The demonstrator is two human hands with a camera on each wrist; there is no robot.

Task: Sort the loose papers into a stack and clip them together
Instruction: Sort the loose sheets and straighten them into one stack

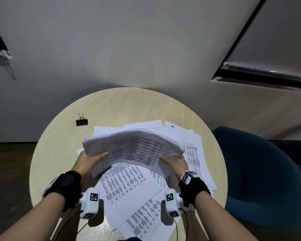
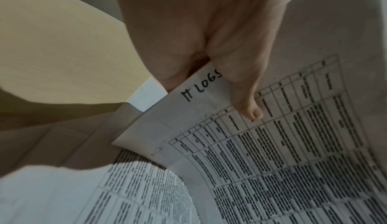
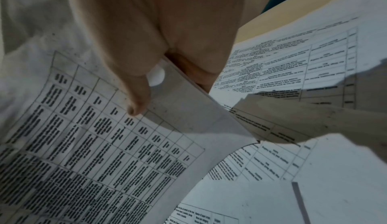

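A: Nearest, at 6 o'clock on the table (image 1: 63,119): loose sheets (image 1: 129,197), printed tables face up, overlapping and skewed, some past the near rim.

B: Lying flat?

A: Flat, fanned from 6 round to 3 o'clock. Same sheets in the right wrist view, under the hand.

B: Next out?

A: Two wrists in black straps with white tagged blocks. Then left hand (image 1: 89,160) at 9 o'clock of the stack (image 1: 134,146), thumb on top, fingers hidden beneath. Pinching the stack's left edge.

B: Confirmed closer in?

A: Yes. Left wrist view: thumb pressed on the top sheet beside handwriting reading "IT LOGS", the last letter partly covered.

B: And the other side?

A: Right hand (image 1: 174,162) at 3 o'clock of the stack, thumb over the top sheet, fingers under. Also pinching, on the right edge. Right wrist view: thumb tip on the printed grid, a finger below the paper's edge.

B: Position of the stack?

A: Held off the table, over its middle, bowed upward between both hands, far edge fanned and uneven.

B: Beyond that?

A: More sheets at 12 to 2 o'clock, one with a small handwritten mark near its top. Then a black clip (image 1: 81,121) at 10 o'clock, alone on bare wood, handles up, well apart from the papers.

B: Farthest?

A: Blue chair (image 1: 261,171) at 3 o'clock off the table. Pale wall (image 1: 129,40) behind.
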